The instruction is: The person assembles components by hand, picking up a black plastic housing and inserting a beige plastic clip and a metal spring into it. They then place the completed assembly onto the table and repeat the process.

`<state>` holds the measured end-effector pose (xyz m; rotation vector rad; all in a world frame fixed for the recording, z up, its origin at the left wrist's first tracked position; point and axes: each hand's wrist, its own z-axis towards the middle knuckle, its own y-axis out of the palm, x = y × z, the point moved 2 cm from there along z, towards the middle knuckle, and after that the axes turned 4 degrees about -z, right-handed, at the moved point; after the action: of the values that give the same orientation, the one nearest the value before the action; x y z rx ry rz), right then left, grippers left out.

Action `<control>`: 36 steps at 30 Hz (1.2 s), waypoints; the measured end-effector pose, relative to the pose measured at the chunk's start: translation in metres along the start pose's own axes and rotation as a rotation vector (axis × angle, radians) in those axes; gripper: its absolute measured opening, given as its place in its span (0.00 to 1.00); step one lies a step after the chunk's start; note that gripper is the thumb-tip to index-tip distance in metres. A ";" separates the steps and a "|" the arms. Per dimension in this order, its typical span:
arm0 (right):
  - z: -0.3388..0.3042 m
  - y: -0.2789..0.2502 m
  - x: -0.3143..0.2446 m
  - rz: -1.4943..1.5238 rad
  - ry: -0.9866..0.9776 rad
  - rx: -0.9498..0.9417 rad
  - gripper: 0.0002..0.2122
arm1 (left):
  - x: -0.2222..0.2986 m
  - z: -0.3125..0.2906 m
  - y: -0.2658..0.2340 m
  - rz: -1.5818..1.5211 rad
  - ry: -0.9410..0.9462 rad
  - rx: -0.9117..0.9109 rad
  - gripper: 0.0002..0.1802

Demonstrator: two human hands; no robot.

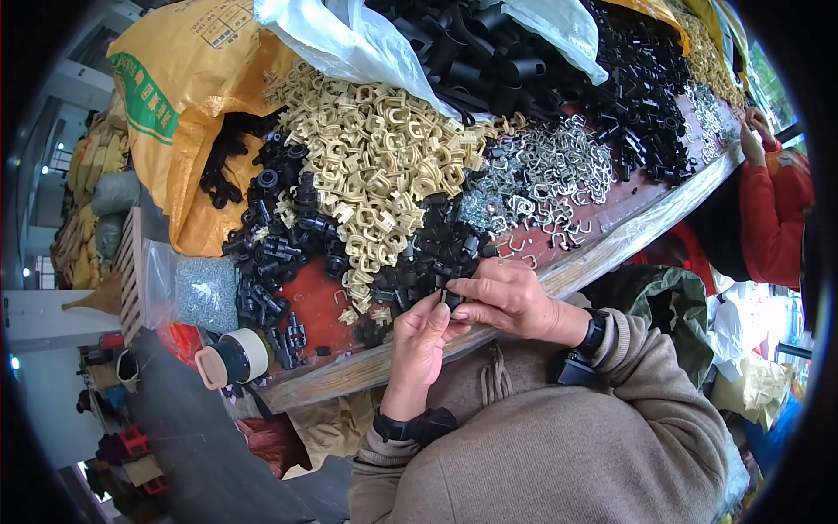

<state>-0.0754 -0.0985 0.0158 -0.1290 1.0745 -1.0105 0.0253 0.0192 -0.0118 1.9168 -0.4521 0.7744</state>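
My left hand (417, 341) and my right hand (511, 301) meet over the wooden edge of the bench. Both are closed, their fingertips pinching one small black plastic part (453, 299), mostly covered by the fingers. Just beyond them lies a heap of small black plastic parts (436, 244). Past it rises a large pile of cream plastic clips (384, 157). Bent metal hooks (567, 166) are heaped to the right of the clips, beside small silvery screws or pins (484, 210). Larger black fittings (271, 236) spread out on the left.
A wooden rail (349, 371) edges the red bench top (319, 306). At the left stand a lidded jar (234, 360) and a bag of small metal pieces (207, 293). A yellow woven sack (192, 79) spills parts. A person in red sleeves (772, 201) works at the far right.
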 end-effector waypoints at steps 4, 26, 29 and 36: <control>0.002 -0.002 0.000 -0.047 -0.088 -0.015 0.12 | 0.002 0.001 0.004 0.027 0.001 0.029 0.17; 0.107 -0.077 0.170 -0.513 0.791 0.323 0.20 | 0.003 0.004 -0.004 -0.020 0.143 -0.019 0.17; 0.096 -0.078 0.169 -0.224 0.716 0.448 0.20 | 0.000 0.006 -0.005 0.005 0.159 0.022 0.15; 0.070 -0.081 0.082 0.504 0.449 0.296 0.17 | 0.003 0.004 -0.010 -0.128 0.135 0.086 0.14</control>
<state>-0.0638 -0.2305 0.0407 0.6086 1.2599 -0.7377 0.0346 0.0203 -0.0174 1.9371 -0.2143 0.8446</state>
